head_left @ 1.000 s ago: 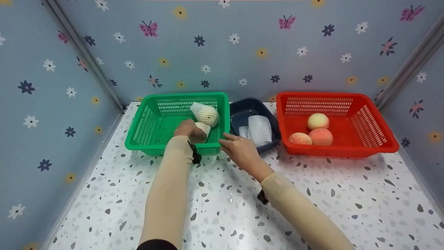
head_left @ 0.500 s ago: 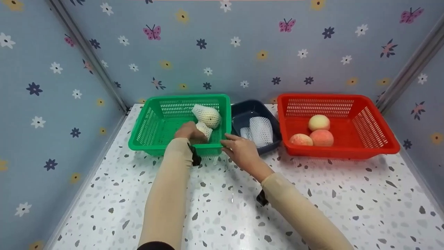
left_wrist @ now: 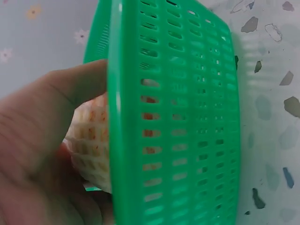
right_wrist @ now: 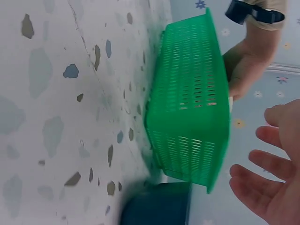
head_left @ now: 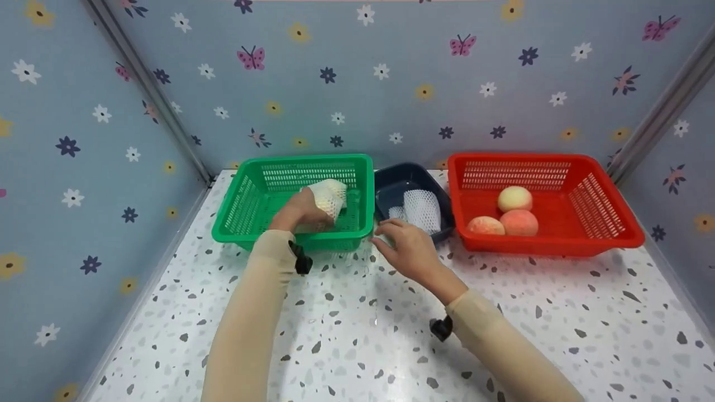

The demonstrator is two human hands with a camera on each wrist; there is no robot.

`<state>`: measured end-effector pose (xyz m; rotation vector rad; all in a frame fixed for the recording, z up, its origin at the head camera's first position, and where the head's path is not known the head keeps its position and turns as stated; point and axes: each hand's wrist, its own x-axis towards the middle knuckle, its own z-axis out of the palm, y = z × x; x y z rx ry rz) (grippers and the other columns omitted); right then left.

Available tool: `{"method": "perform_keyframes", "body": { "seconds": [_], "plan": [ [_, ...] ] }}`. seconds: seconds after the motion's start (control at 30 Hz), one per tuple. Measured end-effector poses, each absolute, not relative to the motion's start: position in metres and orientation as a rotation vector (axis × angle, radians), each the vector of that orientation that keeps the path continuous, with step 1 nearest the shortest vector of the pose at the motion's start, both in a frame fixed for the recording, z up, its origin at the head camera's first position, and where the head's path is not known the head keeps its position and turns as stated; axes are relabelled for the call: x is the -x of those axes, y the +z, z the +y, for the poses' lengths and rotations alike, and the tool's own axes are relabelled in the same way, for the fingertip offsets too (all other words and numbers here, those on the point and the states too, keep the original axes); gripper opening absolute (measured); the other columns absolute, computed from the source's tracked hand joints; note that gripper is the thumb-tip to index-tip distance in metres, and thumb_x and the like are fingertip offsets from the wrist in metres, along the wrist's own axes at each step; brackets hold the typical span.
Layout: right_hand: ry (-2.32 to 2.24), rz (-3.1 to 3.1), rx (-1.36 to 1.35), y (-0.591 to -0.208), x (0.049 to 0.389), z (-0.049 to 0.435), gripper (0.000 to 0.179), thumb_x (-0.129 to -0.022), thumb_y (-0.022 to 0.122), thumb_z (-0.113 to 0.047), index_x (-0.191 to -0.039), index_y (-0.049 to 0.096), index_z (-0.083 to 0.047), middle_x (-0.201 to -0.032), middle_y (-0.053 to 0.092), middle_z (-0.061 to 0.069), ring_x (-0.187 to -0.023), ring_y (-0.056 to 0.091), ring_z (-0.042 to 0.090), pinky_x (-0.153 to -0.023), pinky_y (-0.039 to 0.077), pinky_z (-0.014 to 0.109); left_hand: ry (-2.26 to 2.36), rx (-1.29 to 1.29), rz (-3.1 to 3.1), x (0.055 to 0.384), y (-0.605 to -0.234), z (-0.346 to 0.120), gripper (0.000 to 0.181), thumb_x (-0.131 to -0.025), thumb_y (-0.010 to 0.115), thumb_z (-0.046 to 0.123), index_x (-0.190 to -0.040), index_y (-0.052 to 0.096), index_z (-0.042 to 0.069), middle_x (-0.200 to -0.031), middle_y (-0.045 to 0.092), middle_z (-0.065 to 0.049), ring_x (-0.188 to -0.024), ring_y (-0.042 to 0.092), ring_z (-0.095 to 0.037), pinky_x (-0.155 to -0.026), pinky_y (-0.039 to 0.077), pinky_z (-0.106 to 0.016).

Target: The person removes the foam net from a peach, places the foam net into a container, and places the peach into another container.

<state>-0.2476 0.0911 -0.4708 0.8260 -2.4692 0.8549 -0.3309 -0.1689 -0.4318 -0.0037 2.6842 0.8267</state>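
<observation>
My left hand (head_left: 301,212) reaches over the front rim of the green basket (head_left: 293,237) and grips a peach in a white foam net (head_left: 328,202). In the left wrist view, the thumb and fingers curl round the netted peach (left_wrist: 91,140) just behind the basket wall; orange-red skin shows through the mesh. A second netted fruit (head_left: 336,186) lies behind it in the basket, partly covered. My right hand (head_left: 410,248) is off the basket's right front corner, fingers loosely bent with nothing between them. The right wrist view shows this hand (right_wrist: 276,173) apart from the basket.
A dark blue tray (head_left: 394,192) with white foam nets (head_left: 422,209) stands between the baskets. On the right, a red basket (head_left: 550,244) holds three bare peaches (head_left: 519,222). Flower-patterned walls (head_left: 357,84) enclose the back and sides of the speckled table (head_left: 357,335).
My left hand has raised the netted peach, which now overlaps the other netted fruit. My right hand has left the green rim and moved slightly right. The head view has shifted a little.
</observation>
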Motion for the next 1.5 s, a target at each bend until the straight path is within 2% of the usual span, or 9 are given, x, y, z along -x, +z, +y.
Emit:
{"method": "perform_keyframes", "body": {
  "seconds": [0.07, 0.17, 0.3, 0.43, 0.57, 0.77, 0.93, 1.17, 1.5],
  "plan": [
    [0.863, -2.470, -0.831, -0.466, 0.239, 0.102, 0.012, -0.091, 0.068, -0.025, -0.096, 0.073, -0.015, -0.099, 0.068, -0.001, -0.085, 0.065, 0.016, -0.074, 0.053, 0.034, 0.865, -0.042, 2.704, 0.328, -0.428, -0.169, 0.099, -0.076, 0.079, 0.028, -0.148, 0.018, -0.002, -0.126, 0.045, -0.021, -0.106, 0.048, -0.035, -0.089, 0.044, -0.049],
    [0.861, -2.462, -0.849, -0.461, 0.226, 0.118, 0.007, -0.089, 0.070, -0.022, -0.093, 0.073, -0.017, -0.091, 0.068, -0.003, -0.083, 0.064, 0.012, -0.073, 0.052, 0.032, 0.908, -0.104, 2.745, 0.323, -0.425, -0.166, 0.100, -0.074, 0.080, 0.026, -0.147, 0.017, -0.002, -0.123, 0.046, -0.021, -0.103, 0.051, -0.034, -0.085, 0.046, -0.048],
    [0.866, -2.441, -0.874, -0.459, 0.206, 0.139, 0.005, -0.086, 0.074, -0.018, -0.091, 0.073, -0.017, -0.088, 0.069, -0.005, -0.080, 0.062, 0.010, -0.070, 0.051, 0.030, 0.970, -0.156, 2.830, 0.315, -0.423, -0.156, 0.086, -0.068, 0.083, 0.023, -0.134, 0.030, 0.002, -0.110, 0.049, -0.015, -0.092, 0.053, -0.030, -0.074, 0.049, -0.043],
    [0.903, -2.443, -0.871, -0.464, 0.188, 0.158, 0.008, -0.085, 0.074, -0.015, -0.093, 0.072, -0.015, -0.090, 0.069, -0.006, -0.080, 0.063, 0.010, -0.068, 0.051, 0.030, 1.007, -0.179, 2.927, 0.306, -0.421, -0.146, 0.084, -0.065, 0.084, 0.024, -0.130, 0.034, 0.006, -0.107, 0.048, -0.010, -0.089, 0.054, -0.027, -0.069, 0.051, -0.041],
    [0.939, -2.463, -0.850, -0.474, 0.175, 0.177, 0.014, -0.084, 0.076, -0.012, -0.097, 0.071, -0.012, -0.093, 0.070, -0.004, -0.082, 0.065, 0.014, -0.065, 0.053, 0.031, 1.017, -0.200, 3.007, 0.295, -0.418, -0.140, 0.087, -0.066, 0.084, 0.030, -0.133, 0.034, 0.007, -0.113, 0.048, -0.011, -0.092, 0.053, -0.026, -0.070, 0.051, -0.042],
    [0.911, -2.520, -0.774, -0.478, 0.159, 0.204, 0.017, -0.082, 0.077, -0.010, -0.097, 0.071, -0.013, -0.092, 0.070, -0.004, -0.081, 0.064, 0.011, -0.063, 0.054, 0.032, 1.027, -0.321, 3.100, 0.279, -0.405, -0.126, 0.093, -0.066, 0.084, 0.034, -0.140, 0.036, 0.005, -0.126, 0.047, -0.012, -0.104, 0.051, -0.027, -0.080, 0.050, -0.044],
    [0.904, -2.555, -0.735, -0.482, 0.149, 0.222, 0.017, -0.081, 0.078, -0.010, -0.096, 0.072, -0.015, -0.091, 0.069, -0.007, -0.080, 0.064, 0.013, -0.063, 0.054, 0.030, 1.180, -0.454, 3.084, 0.257, -0.400, -0.110, 0.091, -0.064, 0.088, 0.033, -0.138, 0.042, 0.006, -0.124, 0.048, -0.008, -0.103, 0.052, -0.023, -0.081, 0.051, -0.039],
    [0.930, -2.569, -0.722, -0.485, 0.145, 0.235, 0.020, -0.081, 0.077, -0.006, -0.097, 0.070, -0.014, -0.091, 0.070, -0.004, -0.079, 0.066, 0.014, -0.061, 0.054, 0.030, 1.513, -0.504, 2.993, 0.230, -0.416, -0.090, 0.088, -0.060, 0.091, 0.031, -0.131, 0.046, 0.008, -0.114, 0.052, -0.003, -0.097, 0.054, -0.017, -0.077, 0.052, -0.033],
    [0.952, -2.616, -0.691, -0.485, 0.144, 0.243, 0.018, -0.082, 0.076, -0.007, -0.096, 0.070, -0.015, -0.089, 0.070, -0.005, -0.078, 0.064, 0.009, -0.060, 0.053, 0.028, 1.708, -0.468, 2.837, 0.220, -0.455, -0.052, 0.088, -0.059, 0.093, 0.032, -0.129, 0.043, 0.012, -0.113, 0.054, -0.002, -0.098, 0.056, -0.015, -0.078, 0.052, -0.033]
  ]
}}
